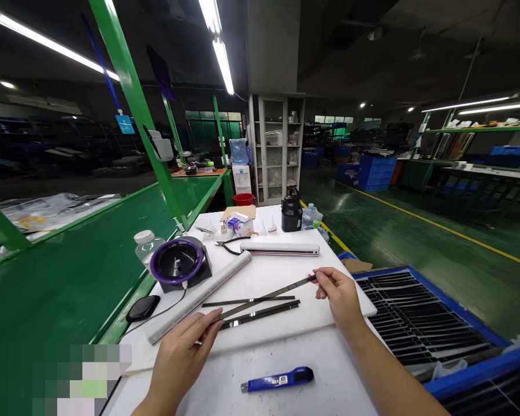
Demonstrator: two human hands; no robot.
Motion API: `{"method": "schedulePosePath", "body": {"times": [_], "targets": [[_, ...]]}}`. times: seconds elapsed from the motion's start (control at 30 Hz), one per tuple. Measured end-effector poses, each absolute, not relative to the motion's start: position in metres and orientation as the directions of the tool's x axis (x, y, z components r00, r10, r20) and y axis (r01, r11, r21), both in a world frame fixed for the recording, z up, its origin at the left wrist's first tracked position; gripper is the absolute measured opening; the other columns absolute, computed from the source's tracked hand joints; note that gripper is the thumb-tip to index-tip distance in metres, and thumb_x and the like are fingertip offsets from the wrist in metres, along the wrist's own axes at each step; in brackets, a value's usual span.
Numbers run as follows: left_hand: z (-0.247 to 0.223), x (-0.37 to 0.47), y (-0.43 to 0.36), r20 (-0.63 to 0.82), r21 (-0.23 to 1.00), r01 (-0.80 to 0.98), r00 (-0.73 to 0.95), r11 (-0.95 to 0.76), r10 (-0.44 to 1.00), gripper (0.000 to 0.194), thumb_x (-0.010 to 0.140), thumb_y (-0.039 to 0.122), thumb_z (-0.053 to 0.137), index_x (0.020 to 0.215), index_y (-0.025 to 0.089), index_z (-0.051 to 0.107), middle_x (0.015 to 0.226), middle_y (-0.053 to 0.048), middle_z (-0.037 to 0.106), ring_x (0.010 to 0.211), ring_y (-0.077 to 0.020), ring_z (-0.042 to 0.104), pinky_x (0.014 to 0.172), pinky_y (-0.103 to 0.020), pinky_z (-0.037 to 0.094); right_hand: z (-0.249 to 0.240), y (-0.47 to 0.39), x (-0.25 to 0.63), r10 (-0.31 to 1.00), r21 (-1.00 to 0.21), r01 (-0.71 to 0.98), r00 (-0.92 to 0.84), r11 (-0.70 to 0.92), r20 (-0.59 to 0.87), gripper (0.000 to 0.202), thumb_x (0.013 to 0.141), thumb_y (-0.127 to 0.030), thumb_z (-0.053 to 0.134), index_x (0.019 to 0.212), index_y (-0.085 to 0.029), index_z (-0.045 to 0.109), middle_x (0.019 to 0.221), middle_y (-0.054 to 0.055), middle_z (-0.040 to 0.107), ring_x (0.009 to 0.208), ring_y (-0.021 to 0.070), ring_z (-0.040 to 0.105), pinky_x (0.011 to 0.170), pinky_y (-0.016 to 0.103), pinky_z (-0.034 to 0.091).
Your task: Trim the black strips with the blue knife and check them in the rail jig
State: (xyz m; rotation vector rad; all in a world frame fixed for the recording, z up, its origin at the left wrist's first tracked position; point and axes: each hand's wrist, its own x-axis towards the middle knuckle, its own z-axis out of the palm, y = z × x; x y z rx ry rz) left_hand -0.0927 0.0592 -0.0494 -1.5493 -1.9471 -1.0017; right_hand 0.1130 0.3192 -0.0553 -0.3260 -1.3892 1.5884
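Observation:
A thin dark strip point(266, 297) is stretched between my two hands above the white foam sheet point(320, 320). My left hand point(184, 349) pinches its near left end, and my right hand point(338, 293) pinches the far right end, which is raised higher. Beneath it lie more dark strips point(262, 313), some crossing under the held one. To the left a long white bar point(199, 296) rests at a slant. Another white bar with a dark slot point(279, 249) lies farther back. A blue utility knife point(277, 379) lies on the table in front.
A purple-rimmed round device point(176, 261) stands at the left with a cable. Pliers point(229, 247), small bottles and a black flask point(292, 212) are at the back. Blue crates point(459, 306) holding many dark strips stand at the right. A green post point(134, 104) rises at the left.

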Motion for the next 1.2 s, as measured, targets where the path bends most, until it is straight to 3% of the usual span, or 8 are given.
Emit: {"method": "schedulePosePath", "body": {"times": [0.23, 0.57, 0.8, 0.97, 1.2], "targets": [[-0.049, -0.091, 0.060, 0.716, 0.307, 0.945, -0.305, 0.109, 0.628, 0.019, 0.091, 0.029, 0.056, 0.104, 0.020, 0.067, 0.080, -0.002, 0.065, 0.063, -0.0109, 0.059, 0.054, -0.018, 0.049, -0.051, 0.317, 0.112, 0.779, -0.885, -0.457, -0.524, 0.084, 0.345, 0.043, 0.085, -0.055, 0.072, 0.092, -0.012, 0.069, 0.076, 0.010, 0.061, 0.049, 0.0158, 0.049, 0.048, 0.025, 0.047], [-0.049, -0.091, 0.060, 0.707, 0.315, 0.944, -0.302, 0.097, 0.639, 0.020, 0.091, 0.028, 0.056, 0.104, 0.020, 0.068, 0.079, -0.003, 0.065, 0.060, -0.0106, 0.057, 0.050, -0.017, 0.046, -0.046, 0.311, 0.114, 0.780, -0.891, -0.441, -0.518, 0.109, 0.352, 0.040, 0.088, -0.052, 0.074, 0.085, -0.013, 0.066, 0.073, 0.007, 0.059, 0.052, 0.0140, 0.047, 0.051, 0.022, 0.044], [-0.049, -0.089, 0.060, 0.700, 0.326, 0.940, -0.312, 0.102, 0.642, 0.020, 0.091, 0.029, 0.055, 0.104, 0.020, 0.068, 0.079, -0.003, 0.065, 0.057, -0.0095, 0.055, 0.049, -0.018, 0.045, -0.043, 0.307, 0.108, 0.747, -0.844, -0.517, -0.615, -0.141, 0.252, 0.046, 0.079, -0.056, 0.079, 0.077, -0.017, 0.055, 0.066, 0.000, 0.050, 0.046, 0.0110, 0.037, 0.045, 0.021, 0.038], [-0.049, -0.089, 0.061, 0.716, 0.344, 0.934, -0.327, 0.096, 0.617, 0.020, 0.091, 0.029, 0.054, 0.104, 0.020, 0.068, 0.080, -0.003, 0.066, 0.054, -0.0090, 0.053, 0.049, -0.018, 0.045, -0.044, 0.304, 0.106, 0.702, -0.784, -0.509, -0.699, -0.356, 0.135, 0.042, 0.075, -0.048, 0.082, 0.079, -0.018, 0.053, 0.071, 0.000, 0.047, 0.048, 0.0105, 0.033, 0.044, 0.019, 0.032], [-0.047, -0.088, 0.062, 0.694, 0.323, 0.940, -0.315, 0.111, 0.647, 0.021, 0.092, 0.030, 0.054, 0.104, 0.020, 0.068, 0.079, -0.004, 0.066, 0.056, -0.0102, 0.055, 0.049, -0.019, 0.045, -0.045, 0.308, 0.107, 0.700, -0.747, -0.515, -0.708, -0.421, 0.093, 0.035, 0.073, -0.043, 0.082, 0.083, -0.016, 0.063, 0.077, 0.004, 0.053, 0.048, 0.0105, 0.033, 0.045, 0.021, 0.033]]}}
